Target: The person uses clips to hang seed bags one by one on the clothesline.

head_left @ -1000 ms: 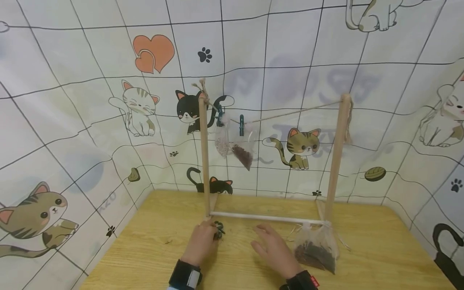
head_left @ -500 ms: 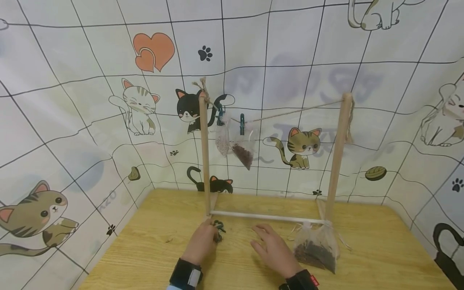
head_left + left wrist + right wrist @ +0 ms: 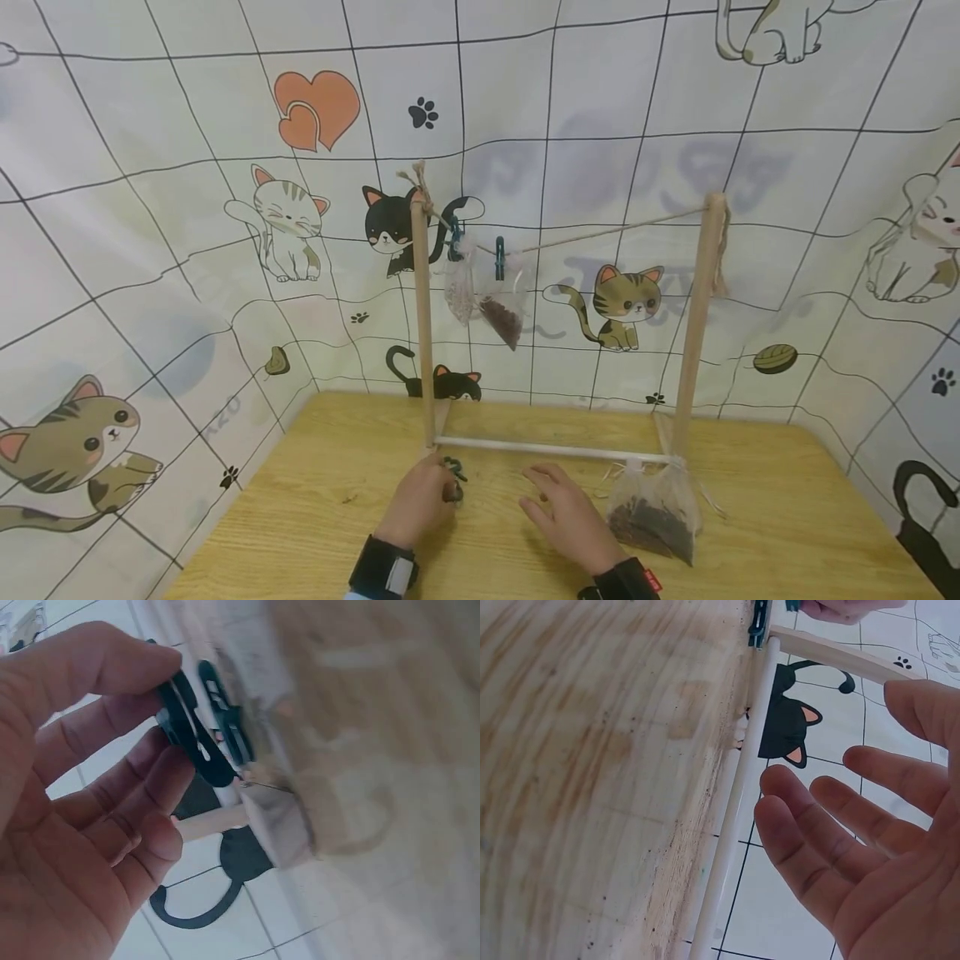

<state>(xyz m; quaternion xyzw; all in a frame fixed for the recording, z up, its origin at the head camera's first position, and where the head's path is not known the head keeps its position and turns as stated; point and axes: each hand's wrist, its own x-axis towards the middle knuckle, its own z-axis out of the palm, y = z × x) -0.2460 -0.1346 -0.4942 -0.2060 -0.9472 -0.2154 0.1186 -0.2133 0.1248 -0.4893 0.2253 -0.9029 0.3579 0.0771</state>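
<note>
My left hand (image 3: 420, 500) is low over the table at the foot of the left post. In the left wrist view its thumb and fingers pinch a dark green clothespin (image 3: 191, 735). A second green clothespin (image 3: 225, 712) lies just beyond the held one. My right hand (image 3: 566, 517) hovers with loosely bent fingers and nothing in it, left of a sheer drawstring pouch (image 3: 651, 527) with dark contents. On the sagging cord (image 3: 615, 231), green clothespins hold up a bag with pale contents (image 3: 459, 293) and a clear bag with reddish-brown contents (image 3: 501, 323).
A wooden left post (image 3: 423, 333) and right post (image 3: 697, 333) carry the cord. A white rod (image 3: 555, 450) joins them low down, behind both hands. The wooden table (image 3: 285, 517) meets a cat-print cloth backdrop (image 3: 600, 83) at the back and sides.
The left fingers have shifted slightly, and the held clothespin has turned a little at their tips. The right hand and the hanging bags stay where they were.
</note>
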